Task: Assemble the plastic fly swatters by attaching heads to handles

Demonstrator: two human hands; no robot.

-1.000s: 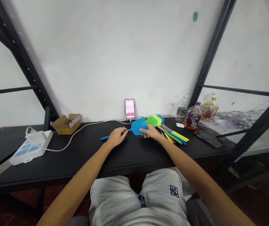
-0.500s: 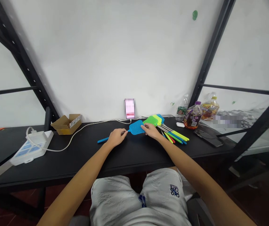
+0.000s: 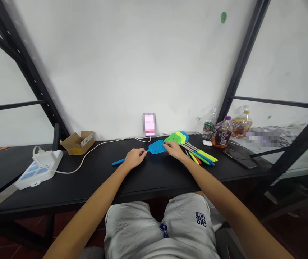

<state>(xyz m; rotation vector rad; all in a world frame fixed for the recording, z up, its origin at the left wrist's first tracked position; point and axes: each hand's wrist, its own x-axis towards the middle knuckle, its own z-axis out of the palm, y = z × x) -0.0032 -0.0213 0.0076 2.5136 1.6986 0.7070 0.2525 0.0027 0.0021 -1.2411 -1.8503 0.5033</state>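
A blue fly swatter (image 3: 156, 147) lies between my two hands, its handle pointing left and its mesh head to the right. My left hand (image 3: 135, 157) is closed round its shaft near the head. With finger and thumb, my right hand (image 3: 173, 150) pinches the right edge of the mesh head. Just beyond that hand, several more fly swatters (image 3: 174, 138) in green, yellow and blue lie in an overlapping pile, their metal shafts and coloured handles fanned to the right.
A phone (image 3: 149, 125) leans on the wall, plugged into a white cable. An open cardboard box (image 3: 76, 146) and a white power strip (image 3: 39, 172) are at left. On the right stand a water bottle (image 3: 209, 126), a purple-capped bottle (image 3: 222, 133) and a dark phone (image 3: 240, 158).
The blue swatter's mesh head looks tilted flatter than before. Both hands keep their hold in nearly the same place; the camera view has shifted slightly.
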